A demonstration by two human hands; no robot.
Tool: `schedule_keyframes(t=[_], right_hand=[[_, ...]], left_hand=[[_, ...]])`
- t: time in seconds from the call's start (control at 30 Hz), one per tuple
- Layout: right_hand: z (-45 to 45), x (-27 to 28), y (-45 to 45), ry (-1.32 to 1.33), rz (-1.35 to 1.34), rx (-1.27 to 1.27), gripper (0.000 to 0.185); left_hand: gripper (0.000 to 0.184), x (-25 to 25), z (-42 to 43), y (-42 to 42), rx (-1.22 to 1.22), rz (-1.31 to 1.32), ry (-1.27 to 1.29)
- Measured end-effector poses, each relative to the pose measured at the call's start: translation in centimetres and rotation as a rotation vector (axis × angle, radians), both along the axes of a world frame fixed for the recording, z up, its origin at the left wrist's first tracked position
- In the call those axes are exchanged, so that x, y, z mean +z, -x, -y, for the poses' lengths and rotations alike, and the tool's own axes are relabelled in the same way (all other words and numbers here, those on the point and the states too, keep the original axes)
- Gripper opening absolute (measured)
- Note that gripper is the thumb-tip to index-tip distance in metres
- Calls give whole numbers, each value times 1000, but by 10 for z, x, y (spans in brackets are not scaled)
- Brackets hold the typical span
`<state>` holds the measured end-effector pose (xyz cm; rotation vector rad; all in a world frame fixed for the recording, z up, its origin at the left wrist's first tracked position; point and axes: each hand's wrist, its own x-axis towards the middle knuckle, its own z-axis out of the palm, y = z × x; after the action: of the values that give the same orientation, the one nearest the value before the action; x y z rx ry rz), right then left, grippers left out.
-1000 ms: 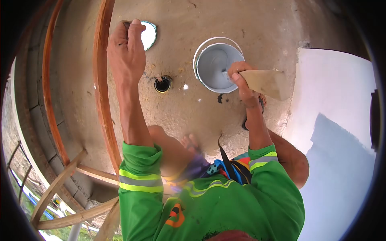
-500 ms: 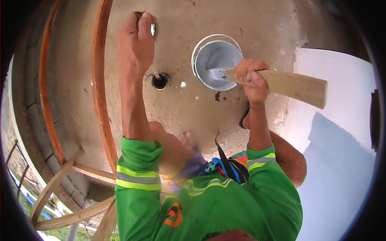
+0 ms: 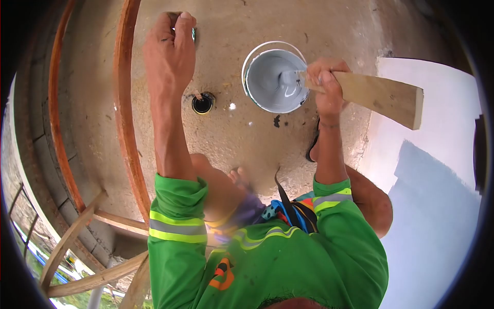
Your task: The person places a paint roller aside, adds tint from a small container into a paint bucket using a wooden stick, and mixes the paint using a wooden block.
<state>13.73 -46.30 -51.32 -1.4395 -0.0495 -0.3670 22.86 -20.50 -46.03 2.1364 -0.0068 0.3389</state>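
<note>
My right hand [image 3: 328, 85] is closed round a flat wooden board [image 3: 381, 97]. Its near end reaches over the rim of a white bucket [image 3: 248, 90] and into pale grey paint [image 3: 272, 85], where a dark streak and glossy ripples show. My left hand [image 3: 171, 49] is held out at the upper left, fingers curled round a small item [image 3: 193, 34] with a dark top and a white-and-teal edge; most of it is hidden. Below that hand stands a small open tin [image 3: 203, 104] with dark contents and a stick leaning in it.
Curved reddish-brown wooden bars [image 3: 123, 87] rise on the left, joined to paler wood pieces [image 3: 95, 280]. A white panel [image 3: 427, 98] partly coated in light blue-grey [image 3: 432, 206] lies at the right. White and dark spots mark the brown concrete floor [image 3: 221, 139].
The board's end has swung through the paint to the bucket's right side, and my right hand has moved slightly up. The paint surface looks more swirled. My left hand keeps its grip, barely shifted.
</note>
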Motion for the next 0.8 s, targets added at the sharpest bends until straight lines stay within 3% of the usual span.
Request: schedule_keyframes(t=[0.03,0.13,0.23,0.33,0.43,0.53,0.63,0.73,0.8], right_hand=[[-5,-1,-7,38,-7,-96,10],[-22,6,-6,-38,155,208,10],[6,11,21,-51,75,411,9],[13,11,9,-52,-37,74,10],[-17,7,-19,93,34,-33,14],[-16,4,3,-51,186,396,8],[10,14,20,-71,63,404,7],[9,-1,-7,9,-43,104,7],[-17,-5,-16,21,11,91,11]], left_hand=[[38,3,4,1,-5,-32,-4],[37,9,11,3,-24,-84,0],[37,4,2,1,-23,-58,30],[38,7,2,6,13,-91,5],[39,12,11,1,-10,-111,-64],[40,-9,8,-4,-41,23,-54],[39,2,-3,-1,15,-65,-14],[37,4,5,2,37,-46,-10],[36,1,10,-2,-5,-62,-14]])
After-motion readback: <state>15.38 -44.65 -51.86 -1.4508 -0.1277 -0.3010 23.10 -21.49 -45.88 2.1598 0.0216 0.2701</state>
